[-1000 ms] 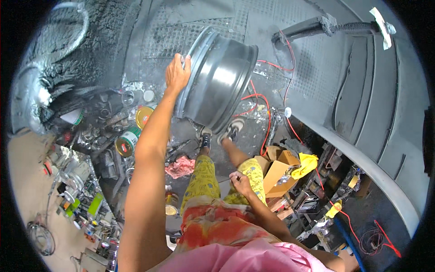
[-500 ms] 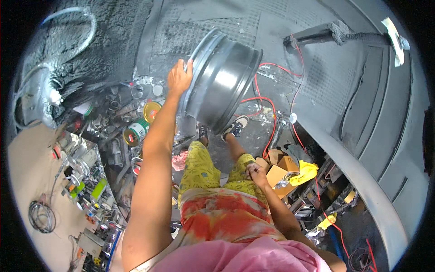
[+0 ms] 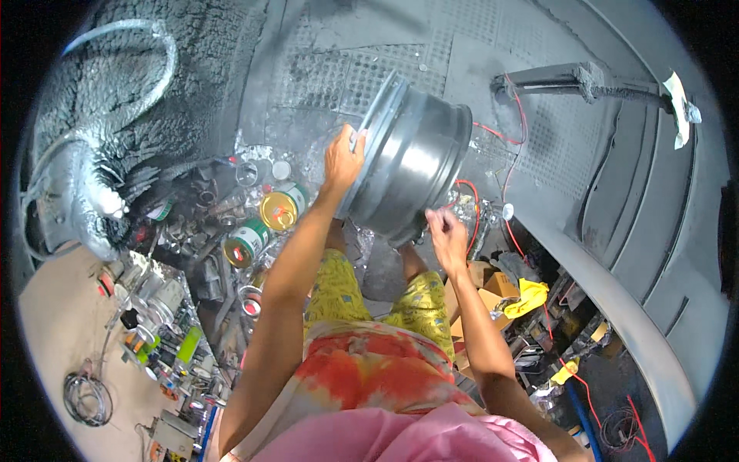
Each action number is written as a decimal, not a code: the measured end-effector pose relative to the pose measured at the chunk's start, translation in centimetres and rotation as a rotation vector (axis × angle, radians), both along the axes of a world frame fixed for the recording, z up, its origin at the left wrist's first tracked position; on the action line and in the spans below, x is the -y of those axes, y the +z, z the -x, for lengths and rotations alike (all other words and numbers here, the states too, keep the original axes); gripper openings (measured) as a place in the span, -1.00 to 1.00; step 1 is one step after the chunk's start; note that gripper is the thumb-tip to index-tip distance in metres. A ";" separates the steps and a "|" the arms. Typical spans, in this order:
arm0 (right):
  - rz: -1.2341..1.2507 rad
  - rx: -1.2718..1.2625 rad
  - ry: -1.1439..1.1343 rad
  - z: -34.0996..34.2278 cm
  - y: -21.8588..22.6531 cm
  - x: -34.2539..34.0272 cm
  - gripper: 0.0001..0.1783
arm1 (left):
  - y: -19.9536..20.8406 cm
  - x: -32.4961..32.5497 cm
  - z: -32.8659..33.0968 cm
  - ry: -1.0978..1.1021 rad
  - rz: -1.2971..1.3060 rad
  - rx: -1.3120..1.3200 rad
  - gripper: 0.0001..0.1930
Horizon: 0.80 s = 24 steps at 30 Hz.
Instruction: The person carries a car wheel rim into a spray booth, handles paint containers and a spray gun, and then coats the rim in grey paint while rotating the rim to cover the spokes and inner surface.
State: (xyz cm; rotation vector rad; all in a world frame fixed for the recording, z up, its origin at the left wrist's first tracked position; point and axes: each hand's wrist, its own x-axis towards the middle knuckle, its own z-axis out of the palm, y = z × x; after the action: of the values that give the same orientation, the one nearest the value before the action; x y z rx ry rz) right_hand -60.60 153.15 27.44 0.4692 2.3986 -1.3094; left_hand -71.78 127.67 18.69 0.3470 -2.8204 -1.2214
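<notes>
Grey spattered floor (image 3: 339, 69); left hand (image 3: 342, 160) grips wheel rim (image 3: 412, 158) at its left edge, right hand (image 3: 449, 237) loosely curled, touching its near edge

- Left of the left hand (image 3: 342, 160), paint cans (image 3: 265, 223) and jars crowd the floor, blocking passage.
- Between both hands sits the wheel rim (image 3: 412, 162).
- Right of the right hand (image 3: 449, 235), red wires (image 3: 469, 196) hang close.
- Above the rim, grey floor lies open.
- Beyond the wires stands a grey stand (image 3: 577, 81).
</notes>
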 end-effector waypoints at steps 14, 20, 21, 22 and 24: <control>-0.378 0.029 0.288 14.1 -2.6 15.2 -0.50 | 3.0 1.0 -3.2 -0.172 0.057 0.171 -0.78; -0.341 0.069 0.147 9.7 -1.1 7.2 -0.56 | 6.4 -5.5 -6.5 -0.260 -0.219 0.305 -0.70; -0.289 0.096 0.118 9.0 -0.4 5.4 -0.58 | 6.6 -7.0 -7.3 -0.280 -0.267 0.234 -0.76; -0.293 0.088 0.069 8.3 -0.1 3.6 -0.61 | 6.8 -8.6 -8.0 -0.310 -0.349 0.225 -0.78; -0.315 0.084 0.006 7.3 0.1 0.5 -0.67 | 6.5 -11.1 -9.0 -0.357 -0.595 0.229 -0.82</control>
State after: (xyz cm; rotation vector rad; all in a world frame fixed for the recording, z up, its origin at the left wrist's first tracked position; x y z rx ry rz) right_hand -67.91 152.60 27.58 0.5890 2.5400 -0.8909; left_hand -62.73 138.75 25.20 -0.0113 -2.7049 -2.2297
